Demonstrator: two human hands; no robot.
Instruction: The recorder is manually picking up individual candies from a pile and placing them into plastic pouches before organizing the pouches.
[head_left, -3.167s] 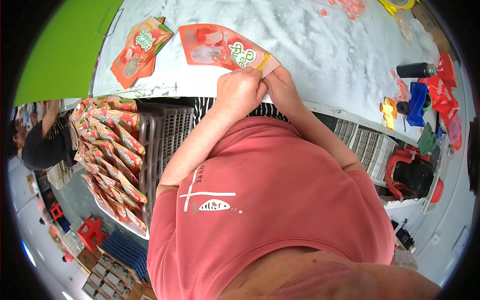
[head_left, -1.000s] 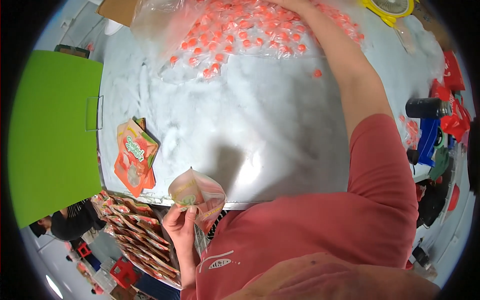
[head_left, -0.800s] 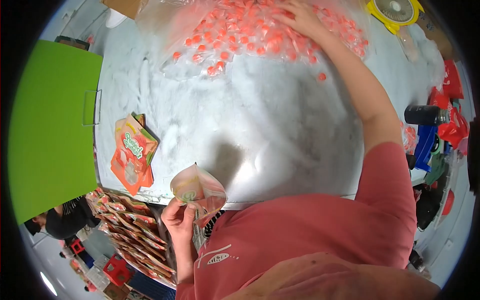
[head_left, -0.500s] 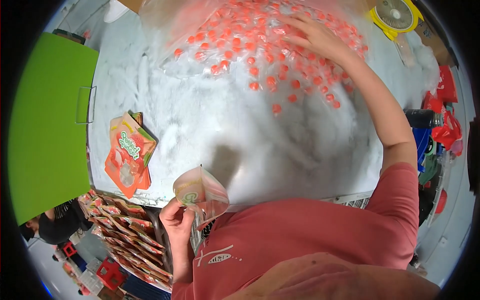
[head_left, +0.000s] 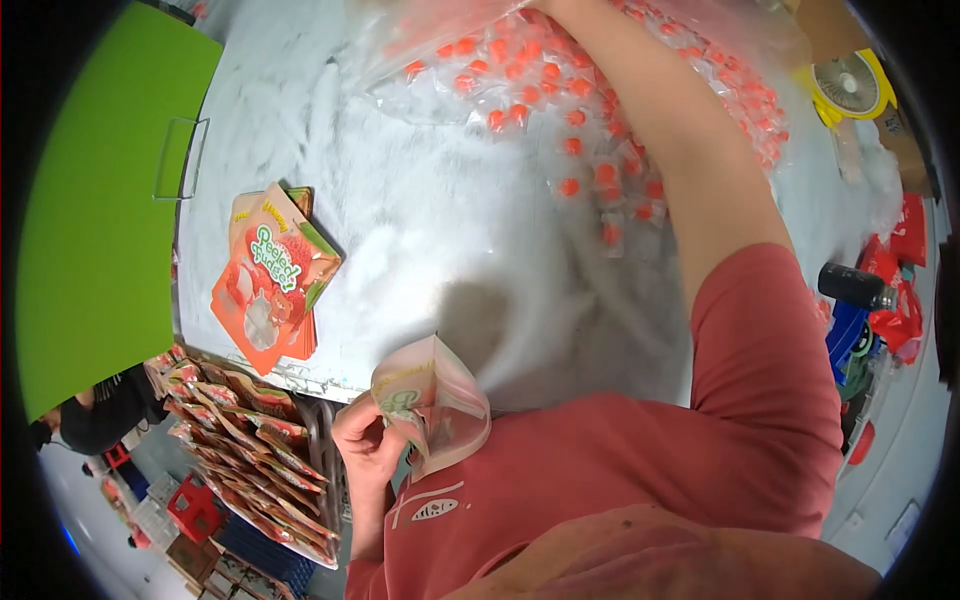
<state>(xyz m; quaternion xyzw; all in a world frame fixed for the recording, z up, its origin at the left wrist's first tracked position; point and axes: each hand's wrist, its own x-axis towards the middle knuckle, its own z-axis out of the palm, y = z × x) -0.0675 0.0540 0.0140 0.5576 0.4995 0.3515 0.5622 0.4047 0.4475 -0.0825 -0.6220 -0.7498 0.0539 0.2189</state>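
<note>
My left hand (head_left: 365,438) pinches the edge of a candy pouch (head_left: 450,400), whose mouth gapes open near my chest. My right arm stretches across the table to the far side, over a heap of small red candies (head_left: 530,72) in clear wrappers. Only the base of my right hand (head_left: 548,6) shows, at the top edge of the picture by a large clear plastic sheet or bag (head_left: 425,35); its fingers are hidden. On the table to the left lies a stack of flat printed pouches (head_left: 270,285), red and beige with green edges.
Below the table edge at left, a tray holds rows of filled pouches (head_left: 250,455). A green panel (head_left: 105,220) stands at far left, a wire handle (head_left: 180,160) beside it. At right are a yellow fan (head_left: 850,85) and a dark bottle (head_left: 857,287). Another person (head_left: 105,410) is at lower left.
My right hand has reached farther away, from on top of the candies to the top edge, its fingers now out of sight. The view has shifted; my left hand still holds the pouch.
</note>
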